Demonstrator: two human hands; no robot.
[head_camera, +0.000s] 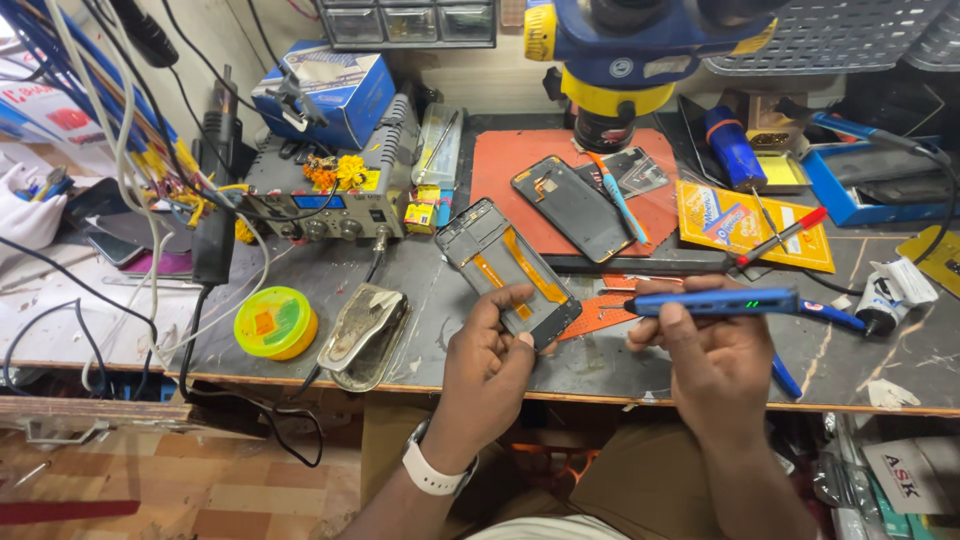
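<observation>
My left hand (487, 362) pinches the near end of an opened phone frame (500, 262) with an orange flex strip, which rests slanted on the grey bench. My right hand (712, 352) holds a blue pen-shaped electric screwdriver (722, 303) level, its tip pointing left toward the frame and a green light glowing on its side. A white watch band is on my left wrist. A second phone body (570, 207) lies on a red mat (510, 165) under a blue and yellow microscope head (625, 45).
A grey soldering station (320, 200) and a blue box (335, 90) stand at the back left, with cables hanging. A round yellow tin (275, 322) and a metal stand (362, 335) sit near the front edge. Yellow packet (745, 222), red pen, blue tray at right.
</observation>
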